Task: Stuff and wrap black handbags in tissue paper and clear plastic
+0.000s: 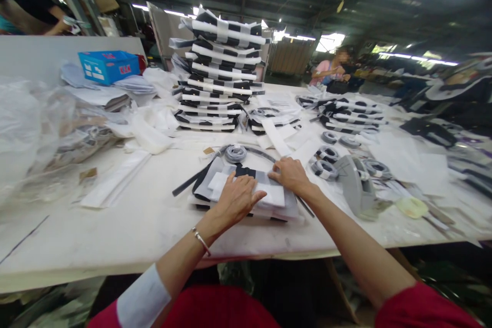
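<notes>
Pressed a white rectangular sheet (pixel 273 196) onto a flat black-and-grey bundle (pixel 246 170) on the long white table (pixel 154 230), apparently smoothing! Spread the left hand (pixel 238 197) open on top; bent the right hand (pixel 291 174) near the far right corner, couldn't tell if pinching. Arguably called for even pressure, avoiding the coiled grey strap (pixel 235 154) behind.

My left hand (pixel 238 199) and right hand (pixel 291 174) on a wrapped bundle (pixel 272 196), frame centre — grey coil (pixel 236 153) just above, blue box (pixel 109 67) upper left
</notes>
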`<act>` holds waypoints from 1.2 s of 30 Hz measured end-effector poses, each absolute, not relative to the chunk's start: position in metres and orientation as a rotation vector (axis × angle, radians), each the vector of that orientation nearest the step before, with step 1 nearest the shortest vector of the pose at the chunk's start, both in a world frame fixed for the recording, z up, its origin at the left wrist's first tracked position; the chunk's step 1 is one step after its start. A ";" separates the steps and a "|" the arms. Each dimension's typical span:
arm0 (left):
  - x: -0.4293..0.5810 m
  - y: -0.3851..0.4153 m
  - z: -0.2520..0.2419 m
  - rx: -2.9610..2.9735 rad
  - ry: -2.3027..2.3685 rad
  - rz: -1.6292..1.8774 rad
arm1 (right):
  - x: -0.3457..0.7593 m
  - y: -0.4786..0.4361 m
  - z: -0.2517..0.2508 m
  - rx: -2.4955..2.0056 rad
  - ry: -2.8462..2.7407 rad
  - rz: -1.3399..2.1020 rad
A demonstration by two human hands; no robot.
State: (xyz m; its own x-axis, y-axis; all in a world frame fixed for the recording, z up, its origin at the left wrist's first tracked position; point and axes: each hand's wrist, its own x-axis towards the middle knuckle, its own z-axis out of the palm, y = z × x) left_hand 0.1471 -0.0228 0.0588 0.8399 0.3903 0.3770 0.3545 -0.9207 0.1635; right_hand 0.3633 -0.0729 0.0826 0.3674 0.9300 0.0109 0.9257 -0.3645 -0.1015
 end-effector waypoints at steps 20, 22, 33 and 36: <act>0.153 -0.012 0.065 2.945 0.382 0.399 | 0.360 -0.068 0.074 -2.534 -1.691 -0.004; 0.155 -0.009 0.066 2.952 0.345 0.390 | 0.358 -0.067 0.068 -2.554 -1.680 -0.029; 0.154 -0.009 0.064 2.785 0.422 0.423 | 0.356 -0.061 0.047 -2.671 -1.447 -0.168; 0.152 -0.009 0.063 2.781 0.405 0.454 | 0.356 -0.061 0.048 -2.686 -1.390 -0.184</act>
